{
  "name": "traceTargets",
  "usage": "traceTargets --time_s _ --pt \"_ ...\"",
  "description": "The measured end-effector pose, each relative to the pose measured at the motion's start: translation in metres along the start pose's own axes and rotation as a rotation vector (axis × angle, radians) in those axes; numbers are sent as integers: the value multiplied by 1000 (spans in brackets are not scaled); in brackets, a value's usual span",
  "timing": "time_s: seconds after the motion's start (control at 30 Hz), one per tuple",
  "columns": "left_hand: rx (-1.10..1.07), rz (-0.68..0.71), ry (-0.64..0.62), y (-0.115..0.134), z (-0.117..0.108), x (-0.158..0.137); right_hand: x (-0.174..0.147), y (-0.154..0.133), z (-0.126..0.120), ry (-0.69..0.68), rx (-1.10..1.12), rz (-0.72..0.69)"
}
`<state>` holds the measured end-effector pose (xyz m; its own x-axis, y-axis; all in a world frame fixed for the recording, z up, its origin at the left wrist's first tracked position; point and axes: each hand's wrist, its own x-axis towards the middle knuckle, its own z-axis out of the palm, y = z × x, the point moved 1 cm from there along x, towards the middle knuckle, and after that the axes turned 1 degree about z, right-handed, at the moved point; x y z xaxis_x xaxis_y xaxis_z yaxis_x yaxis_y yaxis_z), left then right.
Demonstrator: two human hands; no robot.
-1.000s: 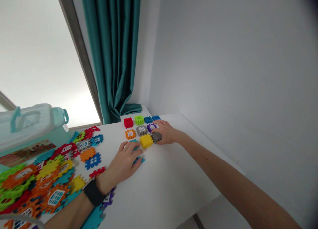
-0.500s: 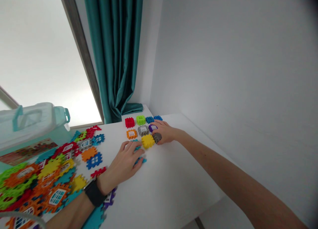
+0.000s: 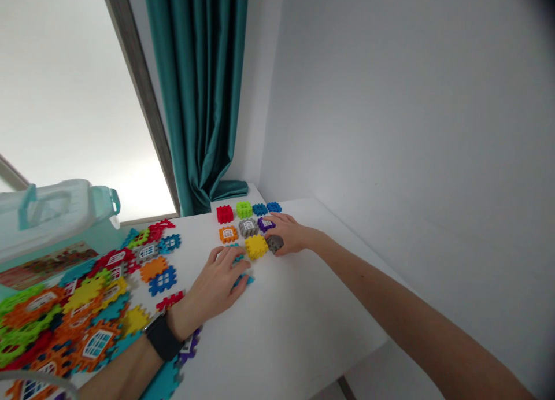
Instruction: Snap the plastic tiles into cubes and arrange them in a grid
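Small toothed plastic cubes stand in rows at the far end of the white table (image 3: pixel 286 330): red (image 3: pixel 224 214), green (image 3: pixel 243 210), two blue ones (image 3: pixel 260 208), orange (image 3: pixel 228 234), grey (image 3: pixel 248 228), purple (image 3: pixel 265 223) and yellow (image 3: pixel 256 247). My right hand (image 3: pixel 289 233) reaches over and grips a dark grey cube (image 3: pixel 274 243) beside the yellow one. My left hand (image 3: pixel 217 284), with a black watch (image 3: pixel 163 335) on the wrist, lies flat on teal pieces (image 3: pixel 243 280) just in front of the rows.
A heap of flat coloured toothed tiles (image 3: pixel 87 307), some with white windows, covers the left of the table. A translucent teal storage box (image 3: pixel 52 215) stands at the far left. A teal curtain (image 3: pixel 203 99) hangs behind, and a white wall is close on the right.
Almost nothing has moved. My right hand has shifted the dark grey cube slightly next to the yellow one; my left hand stays on the teal pieces.
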<state>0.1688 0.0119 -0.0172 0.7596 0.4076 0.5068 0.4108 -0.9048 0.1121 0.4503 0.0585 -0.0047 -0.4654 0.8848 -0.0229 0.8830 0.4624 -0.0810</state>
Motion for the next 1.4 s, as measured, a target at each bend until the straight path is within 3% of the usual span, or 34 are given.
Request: traceTargets --time_s 0.17,0.33,0.63,1.1,1.4 --pt "-2 4 -9 -1 1 -1 -9 1 -3 27 48 3" --pt "-8 10 -4 0 -1 0 -35 7 -5 139 104 56" --pt "-1 24 13 2 -5 2 -59 2 11 309 141 57" --pt "5 24 1 1 -4 2 -58 -12 18 309 140 34" --pt "-4 10 17 -1 -19 6 -66 -17 10 347 148 64"
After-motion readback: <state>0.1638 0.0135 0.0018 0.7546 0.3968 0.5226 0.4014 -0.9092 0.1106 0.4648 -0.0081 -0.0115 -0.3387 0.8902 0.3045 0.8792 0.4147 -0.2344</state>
